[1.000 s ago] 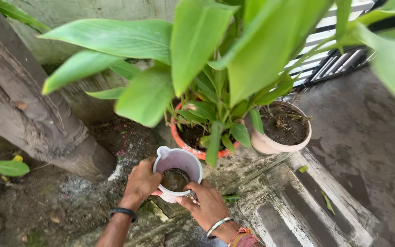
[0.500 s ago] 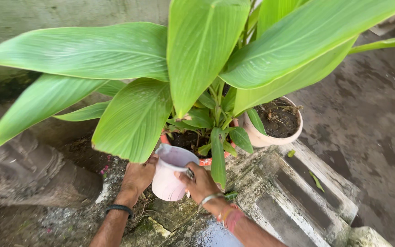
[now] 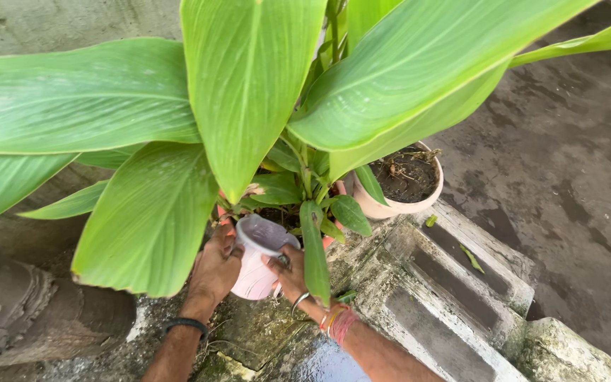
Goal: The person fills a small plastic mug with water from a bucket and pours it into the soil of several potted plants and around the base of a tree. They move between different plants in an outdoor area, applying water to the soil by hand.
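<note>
While the pale pink jug (image 3: 257,260) is tipped toward the orange pot (image 3: 224,212) at its 12 o'clock, no water shows leaving the spout, so the pouring looks barely begun. Both the left hand (image 3: 215,270) and right hand (image 3: 290,277) are curled closed around the jug's sides.

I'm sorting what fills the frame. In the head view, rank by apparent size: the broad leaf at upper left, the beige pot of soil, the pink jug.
1. Broad leaf, by far largest, though it is nearest the camera.
2. Beige pot and pink jug look alike; the jug is partly hidden by the left hand and right hand, so unranked.
</note>
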